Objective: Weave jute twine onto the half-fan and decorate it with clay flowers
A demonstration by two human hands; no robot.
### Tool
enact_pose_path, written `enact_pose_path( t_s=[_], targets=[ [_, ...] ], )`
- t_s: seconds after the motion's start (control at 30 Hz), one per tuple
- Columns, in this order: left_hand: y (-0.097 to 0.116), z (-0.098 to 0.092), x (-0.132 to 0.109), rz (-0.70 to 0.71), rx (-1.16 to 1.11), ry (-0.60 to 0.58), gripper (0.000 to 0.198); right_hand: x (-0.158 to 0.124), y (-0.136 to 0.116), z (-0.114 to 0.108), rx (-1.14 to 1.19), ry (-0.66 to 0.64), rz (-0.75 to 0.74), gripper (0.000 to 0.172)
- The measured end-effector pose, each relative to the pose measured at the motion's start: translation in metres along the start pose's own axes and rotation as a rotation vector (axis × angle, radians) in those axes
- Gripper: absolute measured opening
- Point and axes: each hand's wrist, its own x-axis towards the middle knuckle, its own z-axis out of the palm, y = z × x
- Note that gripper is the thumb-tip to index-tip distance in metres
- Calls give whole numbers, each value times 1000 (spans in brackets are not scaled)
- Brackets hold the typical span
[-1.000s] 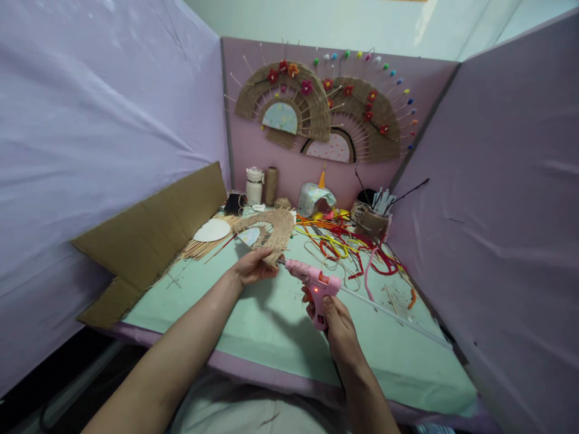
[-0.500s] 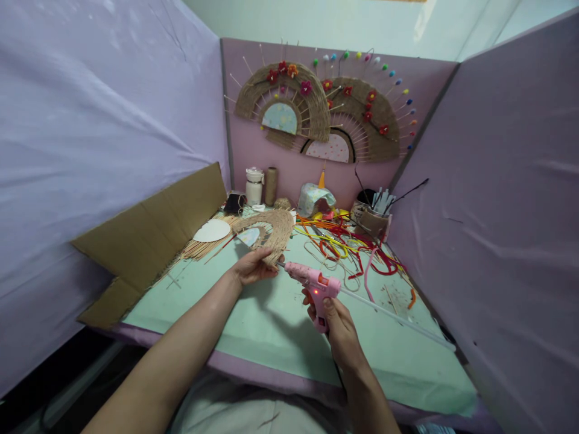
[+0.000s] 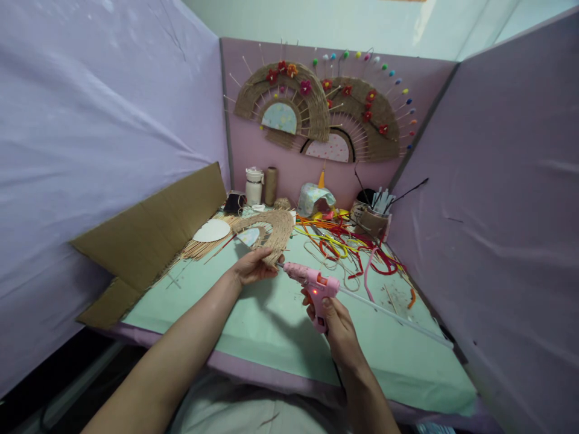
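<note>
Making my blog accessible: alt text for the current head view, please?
A right hand holds a pink glue gun, its nozzle at the edge of a twine arch in the left hand. Colourful strands lie on the green tabletop; two flowered arches hang behind.

Pink glue gun (image 3: 311, 279) (orange-red light (image 3: 315, 292)), tan woven arch (image 3: 282, 229), pale-blue centre (image 3: 248, 237), mint-green tablecloth (image 3: 244, 328)
</note>
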Motion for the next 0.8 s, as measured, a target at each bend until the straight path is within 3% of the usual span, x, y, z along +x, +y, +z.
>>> enact_pose_path(
  t_s=[0.8],
  targets=[
    [1, 2, -1, -5, 13, -8, 23, -1, -3, -2, -94, 16, -42, 48]
  ],
)
